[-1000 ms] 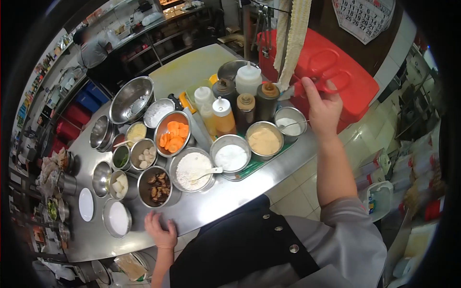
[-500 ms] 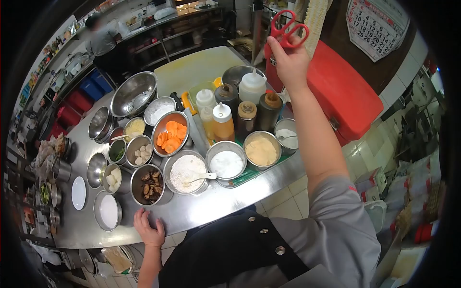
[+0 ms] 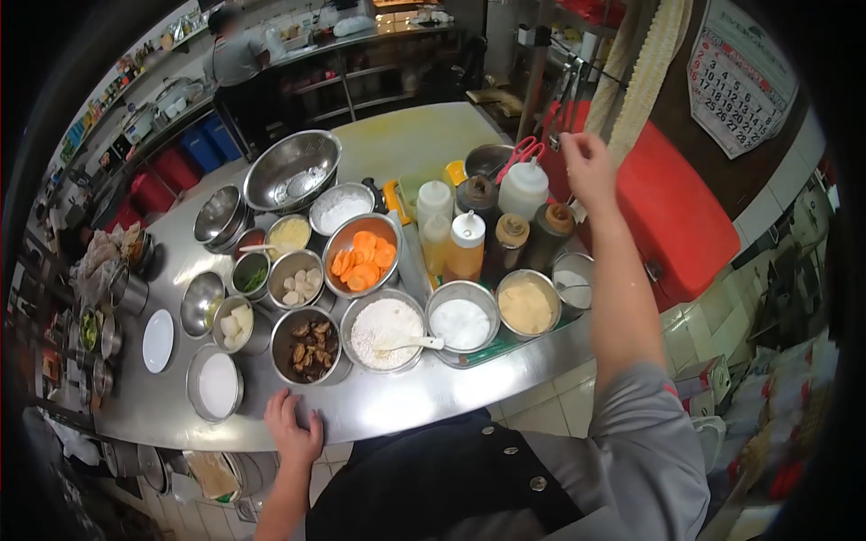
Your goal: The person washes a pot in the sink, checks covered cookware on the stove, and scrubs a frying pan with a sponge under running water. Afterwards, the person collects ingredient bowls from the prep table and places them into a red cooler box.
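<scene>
My left hand rests on the front edge of the steel table, fingers apart, near a steel bowl of dark brown mushroom-like pieces. Farther right, my right hand is raised beyond the sauce bottles, its fingertips drawn together. Whether anything is between them I cannot make out. Metal utensils hang just behind its fingers. Red-handled scissors now sit among the bottles, behind a clear squeeze bottle; their blades are hidden.
Steel bowls hold sliced carrots, white powder with a spoon, white granules and tan powder. A white plate lies at left. Beyond are a cutting board, a red box and another person.
The red scissors have left my right hand and now stand behind the bottles. That hand has come lower and nearer the hanging utensils. My left hand stays on the table edge; the view has shifted.
</scene>
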Tool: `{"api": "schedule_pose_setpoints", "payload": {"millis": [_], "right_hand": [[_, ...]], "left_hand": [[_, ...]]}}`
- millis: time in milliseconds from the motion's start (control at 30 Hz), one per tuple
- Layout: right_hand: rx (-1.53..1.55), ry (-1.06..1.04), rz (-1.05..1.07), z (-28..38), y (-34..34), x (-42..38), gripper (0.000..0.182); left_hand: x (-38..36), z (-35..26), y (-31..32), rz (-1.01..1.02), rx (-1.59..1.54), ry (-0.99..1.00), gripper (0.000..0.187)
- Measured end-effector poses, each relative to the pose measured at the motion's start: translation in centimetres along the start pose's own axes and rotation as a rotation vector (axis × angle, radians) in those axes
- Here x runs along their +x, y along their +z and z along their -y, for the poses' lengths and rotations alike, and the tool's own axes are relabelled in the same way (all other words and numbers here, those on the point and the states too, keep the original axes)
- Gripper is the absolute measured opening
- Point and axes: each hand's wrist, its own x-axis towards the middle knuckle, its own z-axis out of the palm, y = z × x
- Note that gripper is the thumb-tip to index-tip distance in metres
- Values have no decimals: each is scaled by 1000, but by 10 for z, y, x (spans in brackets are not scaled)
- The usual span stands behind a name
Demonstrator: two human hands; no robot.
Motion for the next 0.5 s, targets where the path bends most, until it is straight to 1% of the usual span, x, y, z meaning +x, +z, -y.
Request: {"api": "schedule_pose_setpoints", "payload": {"millis": [33, 67, 100, 133, 167, 233, 333, 367, 500], "right_hand": [[36, -90, -89, -9, -5, -4, 24], [66, -105, -84, 2, -19, -15, 20], [7, -146, -75, 13, -35, -25, 16], [-35, -197, -80, 9, -51, -32, 14], [145, -138, -103, 16, -60, -46, 15], [69, -128, -122, 50, -82, -80, 17], [-3, -172, -118, 56, -108, -125, 16], [22, -156, -113, 61, -107, -141, 15], [72, -37, 51, 80, -91, -192, 11]], "left_hand": [[1, 2, 1, -16, 1, 19, 44], [1, 6, 5, -25, 6, 32, 44], [-3, 11, 7, -24, 13, 36, 44], [-3, 12, 8, -21, 33, 35, 44], [-3, 12, 7, -34, 7, 47, 43], [-2, 12, 7, -41, -5, 46, 45], [-1, 12, 5, -46, -14, 32, 43], [1, 12, 4, -42, -19, 26, 43], [-3, 15, 3, -51, -44, 25, 42]]}}
